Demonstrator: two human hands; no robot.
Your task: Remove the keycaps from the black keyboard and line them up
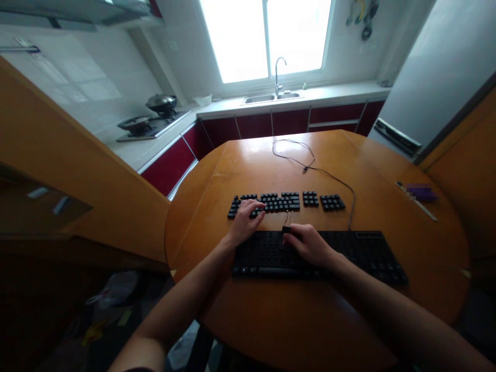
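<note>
A black keyboard [351,253] lies across the near part of the wooden table, mostly bare of keycaps, with some keys left along its front row and right side. Behind it, loose black keycaps [281,202] are laid out in rows and blocks. My left hand [248,219] rests over the left part of these keycaps, fingers and thumb apart; whether a fingertip touches one I cannot tell. Above the keyboard's middle, my right hand [308,243] is closed around a wire keycap puller [286,228], its thin wires pointing away from me.
The keyboard's cable [352,206] runs back and loops on the round table [248,165]. A purple object [422,192] and a thin pale stick [425,210] lie at the right. Beyond stand a sink [259,98], a stove [155,126] with pans, and a fridge [437,77].
</note>
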